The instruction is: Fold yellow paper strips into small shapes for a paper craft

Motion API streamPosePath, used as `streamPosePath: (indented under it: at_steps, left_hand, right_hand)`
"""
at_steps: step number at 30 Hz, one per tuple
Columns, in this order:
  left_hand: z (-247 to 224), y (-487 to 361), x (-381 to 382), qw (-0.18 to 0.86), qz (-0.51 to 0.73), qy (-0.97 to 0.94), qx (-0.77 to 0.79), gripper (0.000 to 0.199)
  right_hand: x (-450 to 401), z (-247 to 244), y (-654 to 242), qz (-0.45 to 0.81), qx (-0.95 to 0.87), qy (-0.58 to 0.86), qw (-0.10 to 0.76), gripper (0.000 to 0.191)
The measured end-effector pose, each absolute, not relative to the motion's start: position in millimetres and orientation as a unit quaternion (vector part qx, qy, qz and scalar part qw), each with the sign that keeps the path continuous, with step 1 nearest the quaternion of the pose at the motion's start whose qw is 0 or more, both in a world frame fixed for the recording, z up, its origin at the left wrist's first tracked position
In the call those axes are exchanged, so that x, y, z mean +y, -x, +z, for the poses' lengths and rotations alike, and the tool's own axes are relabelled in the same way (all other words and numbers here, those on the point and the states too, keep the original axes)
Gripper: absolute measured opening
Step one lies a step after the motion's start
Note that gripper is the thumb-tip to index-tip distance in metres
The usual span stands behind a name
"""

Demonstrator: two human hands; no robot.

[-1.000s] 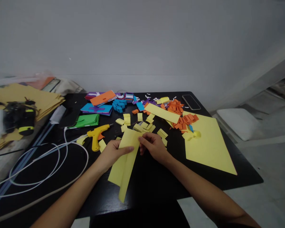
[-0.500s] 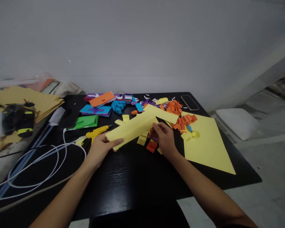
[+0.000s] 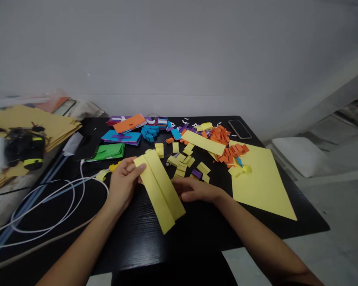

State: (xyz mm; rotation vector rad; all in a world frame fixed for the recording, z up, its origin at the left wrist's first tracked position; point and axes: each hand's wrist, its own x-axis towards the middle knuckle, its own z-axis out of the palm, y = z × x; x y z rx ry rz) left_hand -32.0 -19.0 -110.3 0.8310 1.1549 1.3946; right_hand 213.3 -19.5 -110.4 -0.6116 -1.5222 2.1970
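A folded yellow paper piece (image 3: 161,188), like a small envelope with a lengthwise overlap, hangs tilted over the table. My left hand (image 3: 123,182) is closed on its upper left end, thumb on the front face. At its right edge is my right hand (image 3: 197,189), fingers stretched toward the paper and thumb apart from it. Its fingertips pass behind the edge and are partly hidden. Small folded yellow papers (image 3: 181,166) and a purple piece (image 3: 196,174) lie just beyond my right hand. A yellow glue gun (image 3: 113,166) is mostly hidden behind my left hand.
A flat yellow strip (image 3: 204,143) lies by orange paper pieces (image 3: 220,136). To the right are a large yellow sheet (image 3: 261,182) and a phone (image 3: 240,129). Green envelopes (image 3: 109,152), blue envelopes (image 3: 122,137) and an orange envelope (image 3: 129,123) are at the back left. White cables (image 3: 73,202) loop at left.
The yellow paper has swung from slanting up to the right to slanting down, its overlapped side now facing me. My right hand has moved lower and left, its fingers no longer pinched together.
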Motion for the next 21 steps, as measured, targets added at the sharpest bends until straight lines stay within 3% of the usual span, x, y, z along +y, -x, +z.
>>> streamPosePath:
  at_steps: [4,6,11,21]
  left_hand:
    - [-116,22,-28,0.609,0.462,-0.438,0.473,0.035]
    - [-119,14,-33,0.619,0.427,-0.463,0.469,0.035]
    - [-118,3,-41,0.608,0.4,-0.494,0.476,0.036]
    - [-114,7,-40,0.564,0.364,-0.525,0.523,0.033]
  right_hand:
    - [-23,-121,-193,0.726,-0.5,0.303,0.362,0.047]
    - [-25,-125,-186,0.686,-0.487,0.359,0.404,0.041]
    - [-29,-127,-183,0.61,-0.503,0.455,0.41,0.028]
    - [-31,-126,-183,0.589,-0.509,0.467,0.42,0.024]
